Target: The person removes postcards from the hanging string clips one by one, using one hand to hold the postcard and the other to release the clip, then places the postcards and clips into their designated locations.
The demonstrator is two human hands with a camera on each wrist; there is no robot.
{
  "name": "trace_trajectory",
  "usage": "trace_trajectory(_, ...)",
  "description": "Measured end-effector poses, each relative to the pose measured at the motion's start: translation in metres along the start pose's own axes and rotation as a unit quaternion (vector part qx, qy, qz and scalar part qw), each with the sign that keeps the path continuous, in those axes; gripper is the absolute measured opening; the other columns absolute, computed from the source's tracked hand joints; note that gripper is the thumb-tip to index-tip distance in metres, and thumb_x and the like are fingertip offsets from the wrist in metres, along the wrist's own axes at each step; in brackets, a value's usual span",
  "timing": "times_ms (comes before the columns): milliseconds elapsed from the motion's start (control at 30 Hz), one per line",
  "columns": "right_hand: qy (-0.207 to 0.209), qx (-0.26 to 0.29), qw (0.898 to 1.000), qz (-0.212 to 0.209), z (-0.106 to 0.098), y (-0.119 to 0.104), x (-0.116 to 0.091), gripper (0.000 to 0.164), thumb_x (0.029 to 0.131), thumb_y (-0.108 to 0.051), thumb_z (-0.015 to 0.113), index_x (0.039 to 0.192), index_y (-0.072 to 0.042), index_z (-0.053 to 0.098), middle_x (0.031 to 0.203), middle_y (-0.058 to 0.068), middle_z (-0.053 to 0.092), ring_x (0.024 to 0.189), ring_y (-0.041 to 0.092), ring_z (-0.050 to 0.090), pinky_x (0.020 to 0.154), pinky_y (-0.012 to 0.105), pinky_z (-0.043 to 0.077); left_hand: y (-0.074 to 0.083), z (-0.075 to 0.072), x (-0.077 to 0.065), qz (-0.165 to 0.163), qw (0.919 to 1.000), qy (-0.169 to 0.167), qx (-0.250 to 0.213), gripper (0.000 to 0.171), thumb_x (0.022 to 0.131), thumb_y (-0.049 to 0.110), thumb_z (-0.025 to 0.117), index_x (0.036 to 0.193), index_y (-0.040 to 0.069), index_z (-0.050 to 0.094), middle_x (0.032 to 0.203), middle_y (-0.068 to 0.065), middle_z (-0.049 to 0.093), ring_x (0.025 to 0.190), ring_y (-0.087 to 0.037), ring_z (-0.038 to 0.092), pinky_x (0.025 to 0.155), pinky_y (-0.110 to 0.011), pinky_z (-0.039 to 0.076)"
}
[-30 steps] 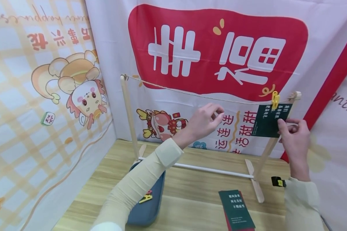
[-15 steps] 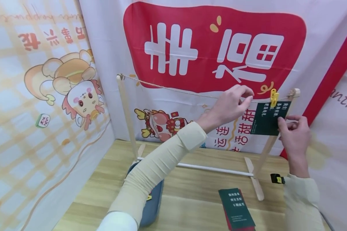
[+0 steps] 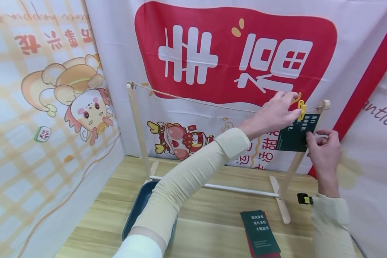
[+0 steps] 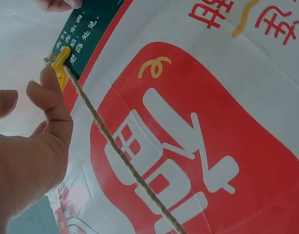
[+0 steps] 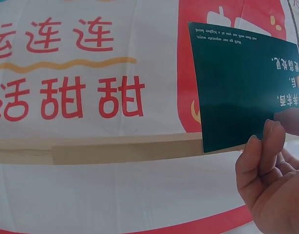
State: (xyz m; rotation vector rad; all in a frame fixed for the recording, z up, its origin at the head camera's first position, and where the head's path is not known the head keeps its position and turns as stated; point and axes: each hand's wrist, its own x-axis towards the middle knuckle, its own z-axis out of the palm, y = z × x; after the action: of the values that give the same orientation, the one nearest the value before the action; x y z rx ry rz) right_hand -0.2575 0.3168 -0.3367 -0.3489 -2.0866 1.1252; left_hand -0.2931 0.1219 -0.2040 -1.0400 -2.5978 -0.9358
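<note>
A dark green card (image 3: 296, 138) with white writing hangs from the twine (image 4: 120, 151) near the right post. A yellow clothespin (image 3: 301, 109) grips its top edge. My right hand (image 3: 325, 150) pinches the card's side between thumb and fingers, as the right wrist view also shows. My left hand (image 3: 274, 113) reaches up to the clothespin, thumb and index finger parted, fingertips right at it. In the left wrist view one fingertip overlaps the lower end of the clothespin (image 4: 61, 68).
The twine runs between two wooden posts (image 3: 138, 132) joined by a white rod (image 3: 238, 190). Green and red cards (image 3: 259, 233) lie stacked on the wood-grain table (image 3: 206, 225). A blue tray (image 3: 133, 211) sits under my left forearm. Printed cloth (image 3: 122, 53) hangs behind.
My left hand has moved right along the twine to the clothespin. My right hand keeps pinching the card. The head view has shifted slightly.
</note>
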Motion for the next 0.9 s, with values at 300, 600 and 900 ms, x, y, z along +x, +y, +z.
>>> trace_trajectory(300,0.004,0.028,1.0,0.009,0.005,0.0,-0.003,0.036,0.094,-0.041,0.061,0.122,-0.021,0.048,0.074,-0.019,0.056,0.055,0.002,0.054,0.053,0.009,0.046,0.006,0.011,0.011,0.007,0.9993,0.031,-0.02,0.05,0.094,0.036,0.063,0.14,0.024,0.046,0.127,0.01,0.057,0.098,0.005,0.049,0.073,-0.003,0.044)
trace_trajectory(600,0.005,0.039,0.999,0.003,0.012,-0.003,-0.003,0.036,0.096,-0.039,0.059,0.123,-0.02,0.045,0.075,-0.019,0.056,0.058,-0.001,0.055,0.054,0.01,0.047,0.018,0.024,0.022,-0.001,0.9991,0.035,-0.025,0.047,0.095,0.035,0.062,0.137,0.023,0.047,0.116,0.011,0.059,0.088,0.006,0.048,0.069,-0.002,0.042)
trace_trajectory(900,-0.011,0.066,0.998,0.007,0.013,-0.003,-0.004,0.03,0.097,-0.035,0.059,0.119,-0.02,0.048,0.074,-0.016,0.058,0.054,0.005,0.056,0.053,0.011,0.048,0.02,0.03,0.02,-0.061,0.994,0.032,-0.085,0.022,0.098,0.033,0.057,0.118,0.024,0.054,0.088,0.009,0.06,0.062,-0.003,0.06,0.054,-0.009,0.048)
